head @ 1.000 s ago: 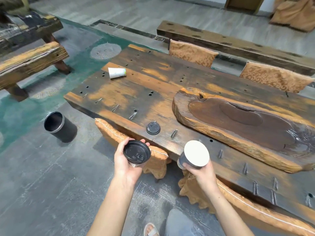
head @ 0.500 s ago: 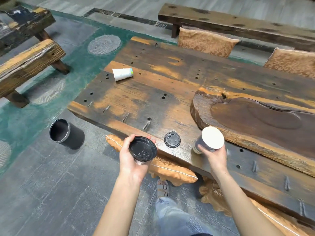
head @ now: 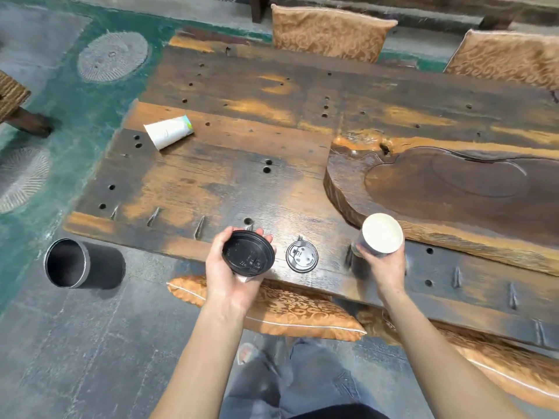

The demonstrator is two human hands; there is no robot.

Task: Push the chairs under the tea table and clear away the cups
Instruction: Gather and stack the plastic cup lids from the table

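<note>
My left hand (head: 225,276) grips a cup with a black lid (head: 248,252) just above the near edge of the dark wooden tea table (head: 242,182). Over the table to the right, my right hand (head: 382,266) holds an open paper cup (head: 381,234), white inside. Between the two hands a loose black lid (head: 302,256) lies flat on the table. Farther left, a white paper cup (head: 168,135) lies on its side. Orange cushioned chairs (head: 272,309) sit pushed under the near edge.
A black cylindrical bin (head: 81,264) stands on the grey floor left of the table. A carved wooden tea tray (head: 453,189) covers the right of the table. Two more cushioned chair backs (head: 329,33) stand along the far side. My legs are below.
I have stepped closer to the table. Both hands, still holding their cups, have moved forward over the table's near edge, on either side of the loose lid.
</note>
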